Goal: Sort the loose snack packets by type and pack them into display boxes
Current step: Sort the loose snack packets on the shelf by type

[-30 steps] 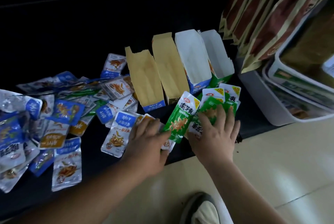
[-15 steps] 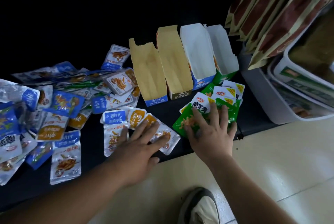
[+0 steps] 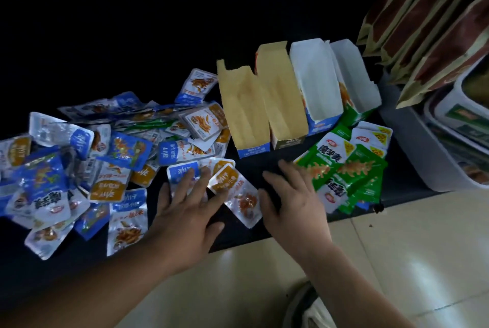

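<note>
Resting palm down near the front edge of the dark table (image 3: 251, 166), the left hand (image 3: 189, 211) has its fingers spread and grips nothing. Its fingertips lie on a blue-topped packet (image 3: 182, 171), and its forefinger side touches an orange-labelled packet (image 3: 232, 190) that lies slantwise just to its right. The right hand (image 3: 293, 206) is also flat, with its fingers straight and a little apart. It sits on bare table between that orange-labelled packet and a pile of green packets (image 3: 346, 168) by the front right corner. Whether its outer fingers touch the green pile cannot be told.

A heap of blue and orange packets (image 3: 105, 153) covers the left part of the table, well apart from the right hand. Four display boxes (image 3: 283, 94) stand side by side toward the back edge, beyond both hands, two brown inside and two white. Off the right edge stand a white tub (image 3: 412, 142) and brown bags (image 3: 423, 23). A shoe (image 3: 312, 309) shows on the floor below.
</note>
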The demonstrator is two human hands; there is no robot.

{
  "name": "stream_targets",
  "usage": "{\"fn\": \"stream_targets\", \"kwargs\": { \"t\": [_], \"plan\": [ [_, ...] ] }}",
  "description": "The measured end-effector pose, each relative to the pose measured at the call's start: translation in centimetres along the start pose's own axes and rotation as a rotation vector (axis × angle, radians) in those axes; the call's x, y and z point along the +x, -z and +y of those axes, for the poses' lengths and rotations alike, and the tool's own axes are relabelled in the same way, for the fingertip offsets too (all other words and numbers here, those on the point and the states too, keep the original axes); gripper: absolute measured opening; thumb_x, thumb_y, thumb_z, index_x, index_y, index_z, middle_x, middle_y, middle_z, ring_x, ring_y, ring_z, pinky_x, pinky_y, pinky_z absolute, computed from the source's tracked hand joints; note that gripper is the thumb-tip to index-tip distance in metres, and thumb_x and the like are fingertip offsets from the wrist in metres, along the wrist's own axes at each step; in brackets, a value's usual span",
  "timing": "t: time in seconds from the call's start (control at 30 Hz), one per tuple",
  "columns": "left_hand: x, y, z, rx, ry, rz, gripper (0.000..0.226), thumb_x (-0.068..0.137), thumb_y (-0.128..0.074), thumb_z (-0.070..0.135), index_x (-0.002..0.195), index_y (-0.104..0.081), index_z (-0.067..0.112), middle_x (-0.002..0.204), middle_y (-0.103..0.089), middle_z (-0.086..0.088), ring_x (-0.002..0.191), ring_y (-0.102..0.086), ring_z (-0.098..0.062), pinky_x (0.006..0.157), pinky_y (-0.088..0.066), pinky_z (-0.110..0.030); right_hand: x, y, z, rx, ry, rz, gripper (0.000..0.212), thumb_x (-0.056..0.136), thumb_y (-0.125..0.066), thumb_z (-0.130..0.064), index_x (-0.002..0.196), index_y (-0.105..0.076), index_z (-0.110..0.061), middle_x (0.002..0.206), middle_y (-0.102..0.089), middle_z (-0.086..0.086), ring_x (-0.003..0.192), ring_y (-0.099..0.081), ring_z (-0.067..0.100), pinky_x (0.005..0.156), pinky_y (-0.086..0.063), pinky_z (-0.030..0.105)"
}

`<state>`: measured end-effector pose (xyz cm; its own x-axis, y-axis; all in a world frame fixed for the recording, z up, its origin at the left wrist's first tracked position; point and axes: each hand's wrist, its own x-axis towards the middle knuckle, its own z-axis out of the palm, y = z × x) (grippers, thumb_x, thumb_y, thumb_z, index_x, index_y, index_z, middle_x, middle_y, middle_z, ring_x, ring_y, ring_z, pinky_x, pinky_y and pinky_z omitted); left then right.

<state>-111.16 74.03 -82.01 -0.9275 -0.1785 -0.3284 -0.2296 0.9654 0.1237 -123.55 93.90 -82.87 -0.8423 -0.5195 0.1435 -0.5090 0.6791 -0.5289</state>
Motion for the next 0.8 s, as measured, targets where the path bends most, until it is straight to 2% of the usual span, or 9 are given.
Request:
{"fn": "stream_targets", "kwargs": {
  "t": [0.03, 0.1, 0.2, 0.3, 0.37, 0.47, 0.63, 0.73, 0.8],
  "plan": [
    [-0.5, 0.1, -0.2, -0.005, 0.014, 0.011, 0.066, 0.092, -0.035, 0.064, 0.155, -0.031, 0.044, 0.173, -0.012, -0.003, 0.158, -0.007, -0.036, 0.113, -0.027, -0.073, -0.5, -0.6, -0.7, 0.054, 0.004, -0.093, 0.047, 0.092, -0.049, -0.047, 0.130, -0.066, -0.025, 0.148, -0.054, 0.008, 0.140, -0.047, 0.032, 0.107, -0.049, 0.049],
    [-2.5, 0.0, -2.0, -0.031, 0.043, -0.038, 0.065, 0.098, -0.040, 0.062, 0.159, -0.019, 0.048, 0.173, 0.010, 0.004, 0.158, 0.016, -0.030, 0.121, -0.012, -0.068, -1.2, -2.8, -2.6, 0.072, 0.028, -0.304, 0.055, 0.089, -0.045, -0.049, 0.139, -0.059, -0.029, 0.156, -0.045, 0.003, 0.148, -0.036, 0.030, 0.114, -0.044, 0.047],
    [-5.1, 0.0, -4.1, -0.090, 0.083, -0.149, 0.069, 0.096, -0.023, 0.071, 0.159, 0.002, 0.054, 0.167, 0.029, 0.012, 0.153, 0.033, -0.023, 0.125, 0.005, -0.054, -2.1, -5.3, -4.0, -0.097, 0.113, -0.428, 0.067, 0.086, -0.056, -0.047, 0.150, -0.047, -0.030, 0.166, -0.028, 0.007, 0.154, -0.021, 0.041, 0.119, -0.036, 0.053],
    [-6.5, -0.5, -5.6, -0.130, 0.074, -0.166, 0.080, 0.080, -0.002, 0.074, 0.158, 0.001, 0.056, 0.168, 0.023, 0.013, 0.156, 0.026, -0.021, 0.127, 0.003, -0.047, -2.2, -6.5, -6.1, -0.081, 0.163, -0.388, 0.068, 0.086, -0.058, -0.044, 0.152, -0.045, -0.030, 0.165, -0.030, 0.010, 0.153, -0.026, 0.038, 0.112, -0.044, 0.054],
    [-7.0, -0.9, -6.6, -0.141, 0.078, -0.066, 0.074, 0.087, -0.010, 0.070, 0.159, -0.015, 0.053, 0.171, 0.011, 0.011, 0.157, 0.019, -0.020, 0.128, -0.001, -0.050, -1.9, -7.0, -7.4, -0.041, 0.165, -0.386, 0.064, 0.091, -0.050, -0.042, 0.154, -0.040, -0.035, 0.167, -0.026, 0.006, 0.156, -0.019, 0.032, 0.112, -0.044, 0.050],
    [-7.5, -1.8, -8.4, -0.180, 0.132, 0.039, 0.062, 0.094, -0.031, 0.063, 0.153, -0.037, 0.045, 0.172, -0.008, 0.006, 0.160, -0.002, -0.029, 0.122, -0.018, -0.063, -1.2, -7.9, -8.2, -0.066, 0.168, -0.341, 0.059, 0.091, -0.052, -0.043, 0.150, -0.046, -0.034, 0.166, -0.030, 0.010, 0.154, -0.023, 0.038, 0.114, -0.042, 0.055],
    [-9.0, -3.4, -10.4, -0.337, 0.119, 0.208, 0.047, 0.097, -0.046, 0.047, 0.141, -0.056, 0.033, 0.168, -0.028, 0.006, 0.157, -0.023, -0.022, 0.110, -0.046, -0.046, -0.3, -8.8, -10.0, -0.237, 0.222, -0.300, 0.061, 0.083, -0.063, -0.054, 0.141, -0.057, -0.036, 0.151, -0.048, 0.012, 0.135, -0.049, 0.041, 0.099, -0.052, 0.054],
    [-9.2, -2.5, -11.8, -0.327, 0.192, 0.390, 0.039, 0.093, -0.054, 0.042, 0.124, -0.068, 0.023, 0.148, -0.050, 0.000, 0.128, -0.057, -0.025, 0.092, -0.058, -0.043, 1.0, -8.6, -10.4, -0.250, 0.184, -0.304, 0.063, 0.077, -0.076, -0.056, 0.134, -0.060, -0.035, 0.139, -0.052, 0.005, 0.122, -0.052, 0.033, 0.092, -0.055, 0.049],
    [-9.3, -2.3, -12.7, -0.217, 0.281, 0.399, 0.048, 0.086, -0.055, 0.055, 0.116, -0.070, 0.020, 0.133, -0.058, -0.001, 0.111, -0.058, -0.030, 0.085, -0.057, -0.045, 1.4, -8.4, -10.0, -0.186, 0.141, -0.281, 0.058, 0.077, -0.081, -0.050, 0.129, -0.063, -0.032, 0.139, -0.052, 0.005, 0.123, -0.049, 0.033, 0.087, -0.058, 0.050]
  ]
}}
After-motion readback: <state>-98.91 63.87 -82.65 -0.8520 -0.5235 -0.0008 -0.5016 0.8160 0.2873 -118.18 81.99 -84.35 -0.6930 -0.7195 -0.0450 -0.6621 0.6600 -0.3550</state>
